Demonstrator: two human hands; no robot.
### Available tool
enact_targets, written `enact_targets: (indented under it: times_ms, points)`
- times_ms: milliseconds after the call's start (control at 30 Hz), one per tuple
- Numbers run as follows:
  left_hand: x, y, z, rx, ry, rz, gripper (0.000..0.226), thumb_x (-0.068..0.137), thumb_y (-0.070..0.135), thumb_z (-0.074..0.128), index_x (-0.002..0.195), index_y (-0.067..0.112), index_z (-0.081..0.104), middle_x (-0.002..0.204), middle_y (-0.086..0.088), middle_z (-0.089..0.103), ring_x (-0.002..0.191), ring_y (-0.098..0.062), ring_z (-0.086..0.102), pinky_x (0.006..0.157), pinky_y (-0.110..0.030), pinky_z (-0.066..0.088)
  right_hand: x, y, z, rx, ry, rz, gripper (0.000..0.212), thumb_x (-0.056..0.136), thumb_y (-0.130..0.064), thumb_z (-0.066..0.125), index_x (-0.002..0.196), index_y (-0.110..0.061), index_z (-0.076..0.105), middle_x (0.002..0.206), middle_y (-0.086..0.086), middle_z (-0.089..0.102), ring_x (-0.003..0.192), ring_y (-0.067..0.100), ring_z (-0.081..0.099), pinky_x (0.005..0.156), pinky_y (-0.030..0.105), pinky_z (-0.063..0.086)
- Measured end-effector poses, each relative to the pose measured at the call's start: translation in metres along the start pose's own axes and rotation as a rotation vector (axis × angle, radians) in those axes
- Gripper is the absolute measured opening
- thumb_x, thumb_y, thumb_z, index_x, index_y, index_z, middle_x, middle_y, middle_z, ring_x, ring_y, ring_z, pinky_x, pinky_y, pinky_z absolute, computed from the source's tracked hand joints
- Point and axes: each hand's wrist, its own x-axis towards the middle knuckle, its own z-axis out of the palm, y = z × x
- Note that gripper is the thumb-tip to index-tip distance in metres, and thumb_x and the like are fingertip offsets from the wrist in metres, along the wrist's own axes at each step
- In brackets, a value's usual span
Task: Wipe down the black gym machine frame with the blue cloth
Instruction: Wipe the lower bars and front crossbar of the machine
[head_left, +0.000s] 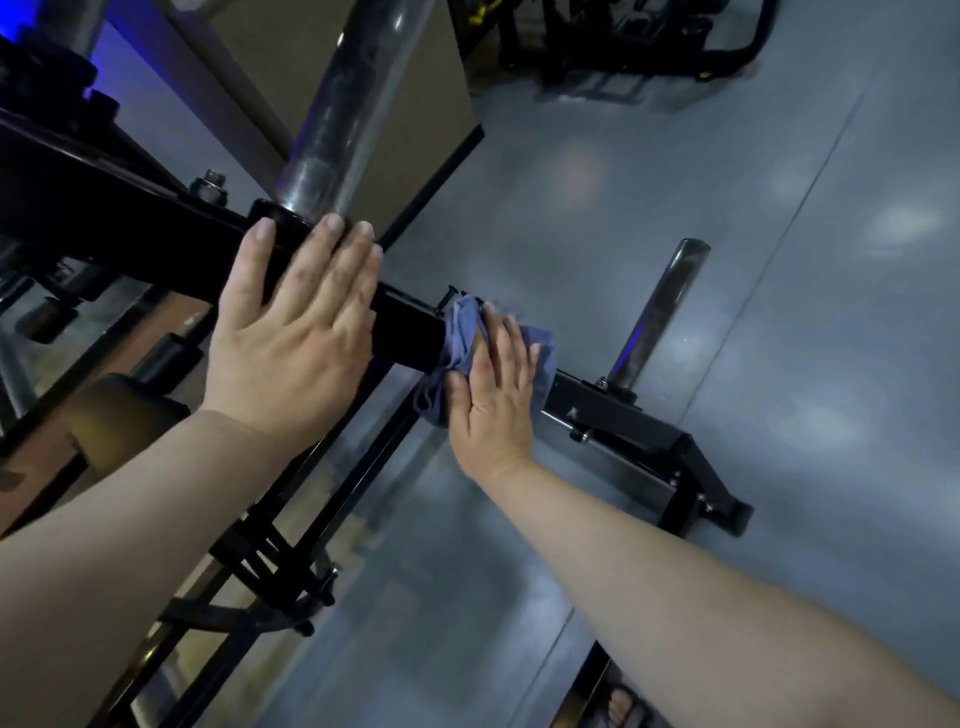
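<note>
Black frame beam (405, 325) runs lengthwise under both hands; right hand (491, 395) presses blue cloth (457, 338) flat, seemingly ungripped, unwiped beam beyond it; left hand (296, 332) rests open.

- The gym machine frame (156, 244) was glossy black painted metal.
- The blue cloth (462, 332), at its 4 o'clock end, looked soft, matt and creased.
- Two bare steel pegs (343, 119) were smooth, scuffed and dully shiny.
- The grey floor (753, 260) had a smooth, faint sheen.
</note>
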Motion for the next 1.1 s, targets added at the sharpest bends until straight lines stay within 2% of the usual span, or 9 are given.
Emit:
enact_targets:
  times_ms: [133, 233, 333, 467, 567, 667, 867, 1000, 1100]
  points:
    - [0.001, 0.008, -0.001, 0.008, -0.043, -0.015, 0.052, 0.111, 0.026, 0.028, 0.157, 0.004, 0.027, 0.164, -0.010, 0.029, 0.154, -0.029, 0.018, 0.122, -0.045, -0.020, -0.008, 0.035, 0.003, 0.046, 0.005, 0.286, 0.068, 0.106, -0.055, 0.007, 0.160, -0.016, 0.018, 0.168, 0.009, 0.018, 0.156, 0.031, 0.007, 0.123, 0.061, -0.001]
    - [0.001, 0.014, -0.001, 0.000, -0.054, -0.004, 0.052, 0.111, 0.026, 0.029, 0.158, 0.004, 0.025, 0.165, -0.009, 0.026, 0.155, -0.028, 0.017, 0.123, -0.047, -0.016, -0.001, 0.000, -0.001, 0.127, -0.015, 0.445, 0.072, 0.102, -0.052, 0.007, 0.161, -0.010, 0.013, 0.170, 0.007, 0.008, 0.157, 0.027, -0.007, 0.124, 0.056, -0.006]
    - [0.000, 0.025, 0.001, 0.010, -0.090, 0.055, 0.055, 0.110, 0.026, 0.028, 0.159, 0.004, 0.021, 0.167, -0.010, 0.019, 0.155, -0.028, 0.015, 0.125, -0.050, -0.008, 0.001, -0.039, -0.005, 0.094, -0.066, 0.198, 0.061, 0.107, -0.039, 0.019, 0.162, -0.015, 0.010, 0.171, 0.009, 0.006, 0.157, 0.028, -0.008, 0.126, 0.050, -0.005]
    - [0.004, 0.036, 0.001, 0.003, -0.098, 0.085, 0.056, 0.105, 0.023, 0.036, 0.156, 0.002, 0.030, 0.165, -0.011, 0.026, 0.153, -0.030, 0.023, 0.125, -0.054, 0.005, 0.000, 0.004, -0.009, -0.083, 0.015, -0.067, 0.056, 0.107, -0.041, 0.031, 0.157, -0.017, 0.022, 0.164, 0.010, 0.031, 0.152, 0.031, 0.027, 0.123, 0.057, 0.016]
    - [0.006, 0.033, 0.000, 0.018, -0.126, 0.093, 0.057, 0.105, 0.024, 0.040, 0.157, 0.004, 0.029, 0.166, -0.010, 0.025, 0.154, -0.028, 0.021, 0.125, -0.052, 0.003, -0.007, 0.042, -0.006, -0.174, 0.047, 0.241, 0.064, 0.104, -0.057, 0.014, 0.155, -0.022, 0.031, 0.161, 0.009, 0.037, 0.150, 0.033, 0.031, 0.114, 0.077, 0.012]
    - [0.003, 0.032, 0.001, 0.051, -0.175, 0.090, 0.058, 0.105, 0.027, 0.035, 0.158, 0.005, 0.025, 0.167, -0.009, 0.022, 0.155, -0.028, 0.016, 0.125, -0.052, -0.003, -0.006, 0.040, 0.001, -0.034, 0.020, 0.482, 0.073, 0.098, -0.056, 0.010, 0.156, -0.019, 0.036, 0.164, 0.013, 0.029, 0.154, 0.036, 0.017, 0.115, 0.076, 0.006]
    - [-0.001, 0.046, 0.012, 0.030, -0.169, 0.066, 0.059, 0.105, 0.027, 0.023, 0.159, 0.003, 0.016, 0.168, -0.011, 0.017, 0.155, -0.029, 0.009, 0.125, -0.050, -0.007, 0.002, -0.023, 0.005, 0.001, 0.048, 0.109, 0.049, 0.108, -0.044, 0.020, 0.153, -0.026, 0.025, 0.163, 0.009, 0.032, 0.152, 0.032, 0.024, 0.122, 0.062, 0.003]
    - [0.003, 0.062, 0.020, 0.069, -0.187, 0.061, 0.059, 0.107, 0.027, 0.024, 0.160, 0.004, 0.013, 0.169, -0.010, 0.013, 0.156, -0.029, 0.005, 0.125, -0.051, -0.007, -0.003, 0.033, -0.001, -0.045, -0.001, -0.081, 0.052, 0.109, -0.042, 0.021, 0.158, -0.028, 0.011, 0.167, 0.008, 0.020, 0.155, 0.030, 0.016, 0.122, 0.065, -0.001]
    - [0.007, 0.077, 0.023, 0.123, -0.225, 0.065, 0.058, 0.109, 0.028, 0.024, 0.161, 0.005, 0.009, 0.169, -0.009, 0.009, 0.156, -0.029, 0.001, 0.124, -0.052, -0.011, -0.017, 0.086, 0.002, -0.070, -0.038, 0.080, 0.056, 0.105, -0.040, 0.029, 0.158, -0.033, 0.013, 0.167, 0.003, 0.019, 0.155, 0.029, 0.013, 0.116, 0.074, -0.004]
